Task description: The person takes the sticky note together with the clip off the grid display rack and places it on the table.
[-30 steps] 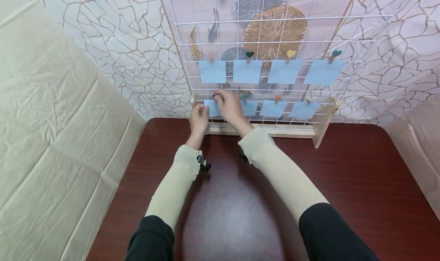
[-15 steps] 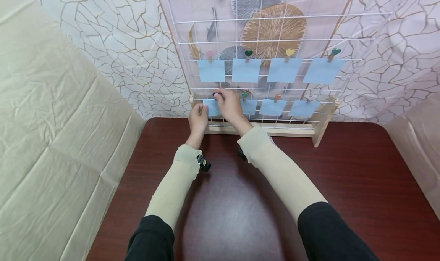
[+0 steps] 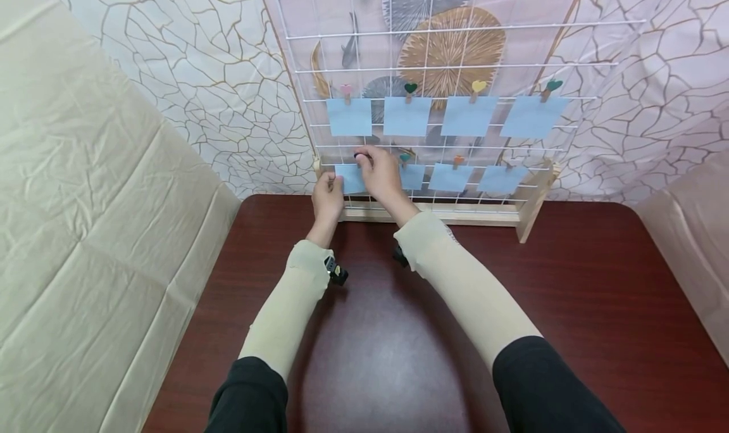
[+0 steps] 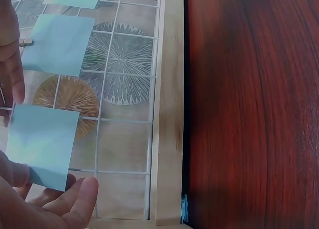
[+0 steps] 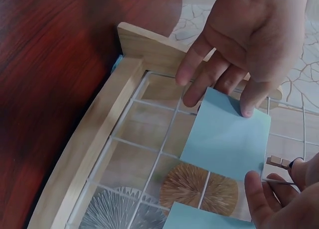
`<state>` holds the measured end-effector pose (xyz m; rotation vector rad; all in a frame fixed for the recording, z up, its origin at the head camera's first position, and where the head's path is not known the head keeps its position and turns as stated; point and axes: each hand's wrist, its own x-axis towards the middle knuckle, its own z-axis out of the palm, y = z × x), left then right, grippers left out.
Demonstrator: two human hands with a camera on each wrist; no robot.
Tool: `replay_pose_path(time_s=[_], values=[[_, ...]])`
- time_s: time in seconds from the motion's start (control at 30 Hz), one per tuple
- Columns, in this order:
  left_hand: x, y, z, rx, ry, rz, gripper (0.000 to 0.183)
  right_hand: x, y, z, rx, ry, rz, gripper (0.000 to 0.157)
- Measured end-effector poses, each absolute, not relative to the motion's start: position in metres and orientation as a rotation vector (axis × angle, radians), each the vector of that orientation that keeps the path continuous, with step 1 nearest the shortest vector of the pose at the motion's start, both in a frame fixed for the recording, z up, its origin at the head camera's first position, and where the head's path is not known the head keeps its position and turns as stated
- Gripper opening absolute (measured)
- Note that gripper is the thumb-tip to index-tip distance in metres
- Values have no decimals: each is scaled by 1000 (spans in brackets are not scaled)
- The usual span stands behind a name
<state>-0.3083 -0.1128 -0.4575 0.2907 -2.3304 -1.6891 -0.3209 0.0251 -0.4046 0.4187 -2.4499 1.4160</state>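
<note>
A light blue square of paper (image 3: pixel 350 178) lies against the white wire grid (image 3: pixel 353 70) at the left of its lower row. My left hand (image 3: pixel 328 200) pinches this paper by its left edge, thumb in front and fingers behind, as the right wrist view shows. My right hand (image 3: pixel 383 175) pinches a small wooden clothespin (image 5: pixel 275 161) with a dark top at the paper's upper edge. One right fingertip lies at the paper's corner in the right wrist view. Whether the clothespin bites the paper cannot be made out.
Several other blue papers (image 3: pixel 350 117) hang from the grid in two rows, with heart-topped clothespins such as a yellow one (image 3: pixel 479 87). A wooden stand (image 3: pixel 455 215) carries the grid on a dark red table (image 3: pixel 387 332). Pale cloth (image 3: pixel 114 230) borders the left side.
Both hands stay at the same paper with nearly the same hold. The head view has shifted very slightly.
</note>
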Motion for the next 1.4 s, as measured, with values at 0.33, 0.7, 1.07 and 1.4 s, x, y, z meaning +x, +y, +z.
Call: replay_pose_path(time_s=[0.33,0.7,1.07,1.4], values=[[-299,-116,-451,283,-2359,-1700,26,-317,30,-399,376,-2466,1369,27],[-291,-119,-454,215,-2328,-1766,24,-312,37,-393,377,-2424,1378,25],[-279,-121,-458,160,-2270,-1837,26,-301,46,-394,373,-2422,1420,25],[-268,-126,-462,134,-2189,-1890,18,-293,55,-402,400,-2390,1517,28]])
